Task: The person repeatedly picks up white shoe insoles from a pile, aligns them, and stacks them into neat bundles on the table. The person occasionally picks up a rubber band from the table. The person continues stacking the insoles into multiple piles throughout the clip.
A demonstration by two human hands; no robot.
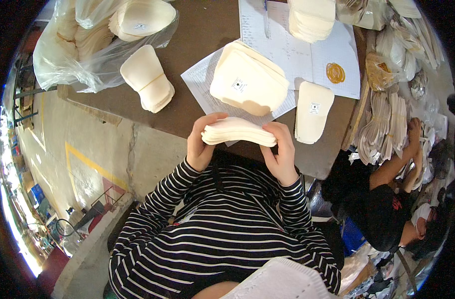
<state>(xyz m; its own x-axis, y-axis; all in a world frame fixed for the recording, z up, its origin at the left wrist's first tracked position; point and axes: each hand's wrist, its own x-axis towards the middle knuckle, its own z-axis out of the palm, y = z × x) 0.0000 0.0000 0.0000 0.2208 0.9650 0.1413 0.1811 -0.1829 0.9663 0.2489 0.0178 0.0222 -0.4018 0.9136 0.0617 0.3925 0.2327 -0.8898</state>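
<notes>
L hand (201, 144) & R hand (282, 153) grip a bent cream pad stack (239, 132) btwn fingers & thumbs, nr table (200, 30), w/ bigger pad pile (250, 77) on papers (200, 78) beyond.

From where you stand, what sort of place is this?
Likely a workshop or small factory: stacks of cream pieces sit on a brown table, banded bundles lie heaped beside it, and a yellow line marks the concrete floor.
</notes>
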